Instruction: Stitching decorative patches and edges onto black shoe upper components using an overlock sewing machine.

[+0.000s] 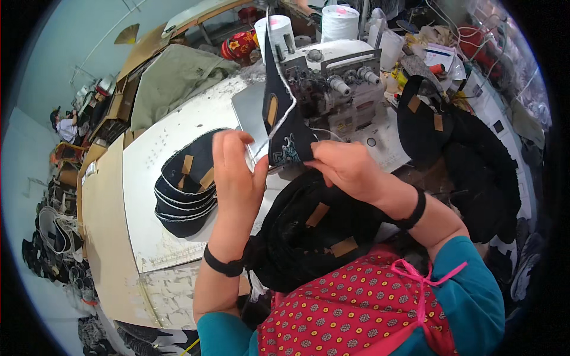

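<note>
My left hand (236, 172) and my right hand (344, 166) together hold a dark blue cloth piece (284, 127) with a white stitched edge, a tan patch and pale embroidery. The piece stands upright in front of a white sewing machine (338, 89). My right fingers pinch its lower right corner; my left fingers press its lower left edge. A heap of black cloth pieces (309, 231) with tan patches lies in my lap below the hands.
A stack of dark cap-shaped pieces (187, 190) lies on the white table (154, 160) to my left. More black pieces (469, 154) pile up at right. Two white thread cones (339, 22) stand behind the machine. A person (65, 126) sits far left.
</note>
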A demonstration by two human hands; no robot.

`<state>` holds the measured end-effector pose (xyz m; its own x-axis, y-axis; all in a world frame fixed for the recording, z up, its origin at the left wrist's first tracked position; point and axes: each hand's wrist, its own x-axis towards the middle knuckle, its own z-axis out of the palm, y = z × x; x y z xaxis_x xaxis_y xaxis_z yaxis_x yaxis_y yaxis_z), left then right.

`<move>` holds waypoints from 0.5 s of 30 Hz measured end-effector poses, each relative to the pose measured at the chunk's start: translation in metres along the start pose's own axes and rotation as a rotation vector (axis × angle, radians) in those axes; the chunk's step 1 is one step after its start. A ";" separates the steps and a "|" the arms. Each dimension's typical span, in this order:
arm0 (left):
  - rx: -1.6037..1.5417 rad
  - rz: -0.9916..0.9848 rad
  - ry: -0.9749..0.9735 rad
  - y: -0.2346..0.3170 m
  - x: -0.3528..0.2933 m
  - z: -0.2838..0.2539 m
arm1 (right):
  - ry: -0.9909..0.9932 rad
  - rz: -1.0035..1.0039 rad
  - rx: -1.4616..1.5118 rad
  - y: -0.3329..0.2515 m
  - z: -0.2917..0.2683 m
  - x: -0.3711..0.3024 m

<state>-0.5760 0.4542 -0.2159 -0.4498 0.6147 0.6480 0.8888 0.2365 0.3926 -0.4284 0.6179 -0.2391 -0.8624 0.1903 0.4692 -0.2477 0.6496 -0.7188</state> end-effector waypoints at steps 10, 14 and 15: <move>-0.686 -0.416 -0.363 -0.004 0.019 0.029 | 0.074 0.688 1.186 0.026 0.002 -0.016; -0.885 -0.588 -0.358 -0.039 0.003 0.032 | 0.115 -0.171 0.081 0.024 -0.010 -0.021; -1.151 -0.637 -0.277 -0.049 0.000 0.026 | 0.052 -0.184 0.028 0.027 -0.012 -0.028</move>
<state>-0.6172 0.4624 -0.2516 -0.6001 0.7983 0.0498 -0.1073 -0.1420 0.9840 -0.4057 0.6389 -0.2662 -0.7777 0.1087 0.6192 -0.4117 0.6564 -0.6322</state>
